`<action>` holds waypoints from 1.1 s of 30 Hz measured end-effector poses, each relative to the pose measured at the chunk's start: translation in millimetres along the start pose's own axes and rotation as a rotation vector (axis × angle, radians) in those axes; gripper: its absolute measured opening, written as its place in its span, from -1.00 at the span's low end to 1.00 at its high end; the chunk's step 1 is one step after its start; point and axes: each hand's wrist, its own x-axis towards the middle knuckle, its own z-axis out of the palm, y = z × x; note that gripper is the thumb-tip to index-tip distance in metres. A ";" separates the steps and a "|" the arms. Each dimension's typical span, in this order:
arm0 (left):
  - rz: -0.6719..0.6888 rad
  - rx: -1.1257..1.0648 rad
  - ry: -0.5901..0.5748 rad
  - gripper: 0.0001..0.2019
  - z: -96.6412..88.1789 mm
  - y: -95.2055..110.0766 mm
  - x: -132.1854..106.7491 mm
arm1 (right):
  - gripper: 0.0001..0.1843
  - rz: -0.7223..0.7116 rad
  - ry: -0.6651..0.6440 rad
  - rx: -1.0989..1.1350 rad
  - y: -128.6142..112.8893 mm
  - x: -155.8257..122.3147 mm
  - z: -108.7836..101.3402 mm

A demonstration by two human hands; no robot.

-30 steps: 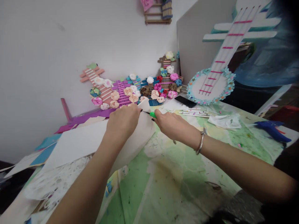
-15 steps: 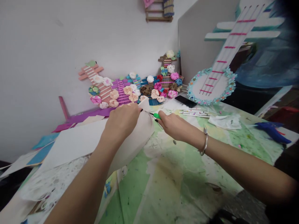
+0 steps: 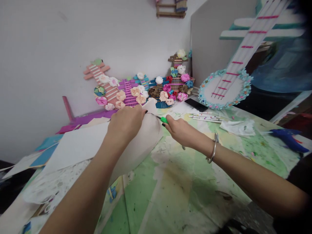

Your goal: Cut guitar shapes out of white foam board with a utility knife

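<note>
My left hand (image 3: 128, 122) is closed on the upper edge of a large off-white sheet (image 3: 138, 148), which curves down in front of it toward the table. A thin, dark curved line (image 3: 158, 123) runs along the sheet near its right end. To the right, my right hand (image 3: 180, 129) is closed around green-handled scissors (image 3: 164, 120). Their narrow dark blade points left and meets the sheet at its top right edge, just beside my left hand. Most of the handle is hidden by my fingers.
Against the wall lean several flower-trimmed craft instruments (image 3: 130, 91); a larger white one (image 3: 225, 87) stands right. Nearby are a black phone (image 3: 196, 105), several thin pens (image 3: 206, 117), a crumpled tissue (image 3: 237, 127) and a blue glue gun (image 3: 289, 139). Paper sheets (image 3: 78, 143) lie left.
The view has shifted slightly, moving the background a little to the right and up. Both hands keep their holds, and the scissors stay at the sheet's edge.
</note>
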 end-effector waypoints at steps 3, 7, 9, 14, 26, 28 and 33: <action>-0.013 -0.014 -0.019 -0.51 -2.3 3.7 -0.3 | -0.57 0.023 -0.009 0.012 2.8 -2.2 2.6; -0.017 -0.030 -0.028 -0.51 -4.0 6.9 -0.4 | -0.58 0.036 -0.028 0.015 6.6 -4.4 7.1; -0.014 -0.022 -0.032 -0.52 -4.3 7.6 -0.2 | -0.58 0.049 -0.052 0.014 8.3 -4.0 9.6; -0.008 0.014 -0.022 -0.55 -4.2 8.0 0.4 | -0.60 0.044 -0.066 0.010 11.6 0.2 12.3; -0.006 0.002 0.002 -0.52 -2.3 3.6 -3.4 | -0.61 0.028 -0.055 0.077 11.1 0.3 13.3; -0.010 0.000 -0.001 -0.53 -3.0 4.6 -3.8 | -0.61 0.030 -0.060 0.097 11.1 -1.1 15.0; -0.052 0.011 -0.030 -0.53 -6.1 9.8 -5.0 | -0.62 0.031 -0.034 0.134 12.6 -5.6 19.9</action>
